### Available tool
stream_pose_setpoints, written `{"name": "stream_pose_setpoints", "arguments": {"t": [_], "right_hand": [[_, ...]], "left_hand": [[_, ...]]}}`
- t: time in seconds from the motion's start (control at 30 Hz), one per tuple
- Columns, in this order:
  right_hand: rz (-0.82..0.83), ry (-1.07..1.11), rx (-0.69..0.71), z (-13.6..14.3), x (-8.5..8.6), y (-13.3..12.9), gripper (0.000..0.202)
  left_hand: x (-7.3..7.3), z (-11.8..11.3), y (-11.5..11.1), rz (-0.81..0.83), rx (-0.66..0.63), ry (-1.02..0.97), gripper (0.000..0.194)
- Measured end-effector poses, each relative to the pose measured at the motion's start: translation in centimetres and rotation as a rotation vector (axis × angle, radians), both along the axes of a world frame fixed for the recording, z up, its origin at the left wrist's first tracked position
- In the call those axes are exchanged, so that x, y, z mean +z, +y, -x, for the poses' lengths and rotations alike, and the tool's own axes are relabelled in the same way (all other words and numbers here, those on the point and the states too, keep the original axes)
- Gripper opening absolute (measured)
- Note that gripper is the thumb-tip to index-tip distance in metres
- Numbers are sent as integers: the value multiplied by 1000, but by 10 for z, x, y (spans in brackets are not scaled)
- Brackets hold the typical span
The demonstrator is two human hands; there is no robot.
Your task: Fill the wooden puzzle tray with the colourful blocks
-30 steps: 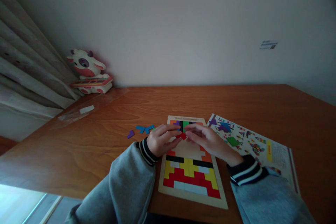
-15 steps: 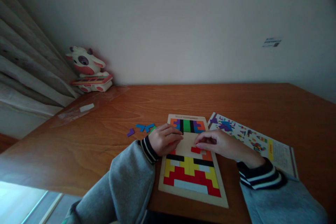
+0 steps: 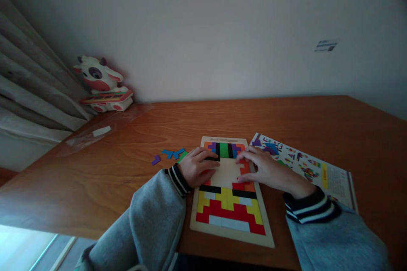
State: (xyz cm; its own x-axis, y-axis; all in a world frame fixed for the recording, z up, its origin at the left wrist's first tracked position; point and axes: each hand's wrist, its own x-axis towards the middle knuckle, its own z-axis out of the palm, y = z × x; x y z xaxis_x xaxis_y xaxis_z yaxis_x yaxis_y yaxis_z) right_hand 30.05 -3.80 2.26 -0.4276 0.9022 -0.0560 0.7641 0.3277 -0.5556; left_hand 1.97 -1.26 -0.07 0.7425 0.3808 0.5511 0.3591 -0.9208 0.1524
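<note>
A wooden puzzle board lies in front of me, with coloured block pieces in its upper and lower parts and bare wood in the middle. My left hand rests over its left edge, palm down, fingers stretched out and holding nothing visible. My right hand is at the right edge, thumb and fingers spread apart around red pieces there. The thumb tip is close to another red piece; whether it touches is unclear. Yellow pieces and black bars sit in the lower part.
Loose purple, blue and green pieces lie left of the board. A printed pattern sheet lies partly under my right arm. A toy cow stands at the back left beside a curtain.
My right thumb and fingers have gone from close together to spread apart. A red piece near the thumb now lies flat in line with its neighbours. My left hand stays on the board.
</note>
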Motion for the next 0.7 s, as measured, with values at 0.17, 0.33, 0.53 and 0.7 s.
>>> {"name": "stream_pose_setpoints", "arguments": {"t": [0.17,0.33,0.53,0.7], "right_hand": [[-46,-39,-30,0,-4,4,58],[-60,-54,-54,-5,-10,7,59],[-18,89,-55,-15,-10,9,53],[-125,132,-269,-50,-7,17,36]], "left_hand": [[-1,1,1,2,-4,26,19],[0,1,1,-4,-3,44,19],[-1,1,1,-3,3,68,19],[1,1,0,-21,11,47,21]]}}
